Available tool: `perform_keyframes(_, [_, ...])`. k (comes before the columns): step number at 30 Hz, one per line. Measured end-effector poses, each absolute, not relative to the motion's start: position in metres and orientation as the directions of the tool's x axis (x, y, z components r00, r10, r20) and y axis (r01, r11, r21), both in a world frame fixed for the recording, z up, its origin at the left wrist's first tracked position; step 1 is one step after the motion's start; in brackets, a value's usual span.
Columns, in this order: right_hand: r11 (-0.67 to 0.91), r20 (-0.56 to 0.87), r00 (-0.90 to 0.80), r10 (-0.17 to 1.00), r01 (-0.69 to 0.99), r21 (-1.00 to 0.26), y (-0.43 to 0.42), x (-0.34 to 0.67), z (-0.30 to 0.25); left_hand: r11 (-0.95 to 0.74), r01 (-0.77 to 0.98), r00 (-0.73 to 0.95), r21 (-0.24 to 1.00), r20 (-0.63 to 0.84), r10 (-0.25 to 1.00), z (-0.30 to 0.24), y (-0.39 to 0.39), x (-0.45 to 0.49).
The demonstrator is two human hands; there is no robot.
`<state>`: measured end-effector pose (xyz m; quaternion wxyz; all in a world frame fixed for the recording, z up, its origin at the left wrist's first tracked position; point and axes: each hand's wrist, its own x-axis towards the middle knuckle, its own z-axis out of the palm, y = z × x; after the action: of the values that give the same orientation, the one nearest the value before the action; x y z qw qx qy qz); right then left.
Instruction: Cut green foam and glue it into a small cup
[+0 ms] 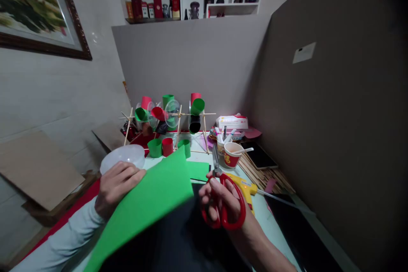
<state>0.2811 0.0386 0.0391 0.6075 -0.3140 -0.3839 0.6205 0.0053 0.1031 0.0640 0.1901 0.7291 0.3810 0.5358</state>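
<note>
My left hand (118, 186) grips the upper left edge of a large green sheet (156, 197), its fingers bent over the top and the thumb hidden. The sheet is tilted and slightly curved, its far corner pointing up. In my right hand (223, 199) is a pair of red-handled scissors (234, 222), fingers in the loops and the blades pointing away from me, apart from the sheet. Beneath both hands lies a black sheet (172, 242). A smaller green piece (197, 171) lies beyond the scissors.
A stick frame (178, 129) carrying red, green and black tubes stands at the back. Left is a translucent bowl (123, 156). On the right are a paper cup (232, 155), a yellow glue gun (244, 187), wooden sticks (258, 172) and a dark tablet (259, 155). Grey partitions (191, 59) enclose the table.
</note>
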Motion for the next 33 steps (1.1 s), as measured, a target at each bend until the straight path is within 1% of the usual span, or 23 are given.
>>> perform_keyframes(2, [0.044, 0.073, -0.04, 0.997, -0.497, -0.867, 0.032, 0.279, 0.05, -0.71, 0.439, 0.183, 0.551, 0.718, 0.671, 0.064, 0.095, 0.009])
perform_keyframes(5, [0.035, 0.056, -0.032, 0.998, -0.467, -0.883, 0.021, 0.277, 0.062, -0.763, 0.527, 0.247, 0.374, 0.792, 0.558, 0.061, 0.087, 0.018])
perform_keyframes(7, [0.03, 0.053, -0.039, 0.998, -0.449, -0.893, 0.017, 0.277, 0.066, -0.779, 0.554, 0.268, 0.293, 0.823, 0.501, 0.057, 0.083, 0.025])
perform_keyframes(9, [0.059, 0.077, -0.027, 0.997, -0.423, -0.904, 0.015, 0.277, 0.066, -0.792, 0.57, 0.274, 0.219, 0.858, 0.434, 0.053, 0.08, 0.03])
perform_keyframes(11, [0.1, 0.104, 0.008, 0.995, -0.368, -0.925, 0.015, 0.278, 0.066, -0.805, 0.564, 0.266, 0.185, 0.882, 0.388, 0.051, 0.081, 0.032])
perform_keyframes(12, [0.122, 0.117, 0.036, 0.992, -0.326, -0.937, 0.015, 0.279, 0.065, -0.807, 0.556, 0.242, 0.199, 0.89, 0.386, 0.051, 0.083, 0.032])
perform_keyframes(13, [0.14, 0.126, 0.067, 0.99, -0.284, -0.949, 0.016, 0.279, 0.065, -0.799, 0.547, 0.196, 0.249, 0.89, 0.411, 0.052, 0.086, 0.031])
perform_keyframes(14, [0.153, 0.132, 0.097, 0.986, -0.246, -0.957, 0.018, 0.28, 0.064, -0.777, 0.524, 0.123, 0.349, 0.872, 0.474, 0.054, 0.09, 0.031])
perform_keyframes(15, [0.165, 0.141, 0.122, 0.982, -0.216, -0.962, 0.02, 0.281, 0.064, -0.732, 0.469, 0.033, 0.495, 0.818, 0.574, 0.056, 0.093, 0.031])
perform_keyframes(16, [0.18, 0.153, 0.145, 0.978, -0.194, -0.964, 0.022, 0.282, 0.063, -0.649, 0.369, -0.045, 0.666, 0.71, 0.703, 0.06, 0.097, 0.031])
perform_keyframes(17, [0.191, 0.163, 0.161, 0.973, -0.18, -0.965, 0.024, 0.282, 0.062, -0.512, 0.228, -0.077, 0.829, 0.539, 0.839, 0.063, 0.1, 0.032])
perform_keyframes(18, [0.199, 0.17, 0.17, 0.971, -0.169, -0.965, 0.027, 0.283, 0.061, -0.324, 0.073, -0.043, 0.943, 0.328, 0.944, 0.066, 0.102, 0.034])
perform_keyframes(19, [0.207, 0.179, 0.176, 0.968, -0.153, -0.966, 0.029, 0.283, 0.06, -0.115, -0.063, 0.051, 0.991, 0.118, 0.992, 0.068, 0.103, 0.036])
perform_keyframes(20, [0.213, 0.188, 0.18, 0.965, -0.134, -0.968, 0.032, 0.284, 0.059, 0.075, -0.159, 0.168, 0.984, -0.048, 0.985, 0.068, 0.103, 0.037])
perform_keyframes(21, [0.218, 0.196, 0.179, 0.964, -0.116, -0.969, 0.033, 0.284, 0.058, 0.219, -0.213, 0.269, 0.952, -0.159, 0.95, 0.067, 0.102, 0.039])
perform_keyframes(22, [0.222, 0.202, 0.175, 0.963, -0.101, -0.97, 0.034, 0.284, 0.057, 0.311, -0.24, 0.33, 0.92, -0.224, 0.917, 0.065, 0.1, 0.04])
perform_keyframes(23, [0.225, 0.208, 0.166, 0.964, -0.09, -0.97, 0.035, 0.284, 0.056, 0.354, -0.25, 0.35, 0.901, -0.257, 0.901, 0.062, 0.097, 0.04])
perform_keyframes(26, [0.222, 0.211, 0.124, 0.97, -0.085, -0.971, 0.036, 0.283, 0.053, 0.351, -0.205, 0.31, 0.914, -0.28, 0.909, 0.052, 0.092, 0.041])
perform_keyframes(33, [0.162, 0.159, 0.044, 0.986, -0.083, -0.983, 0.038, 0.283, 0.049, 0.209, -0.072, 0.261, 0.975, -0.184, 0.948, 0.044, 0.096, 0.042])
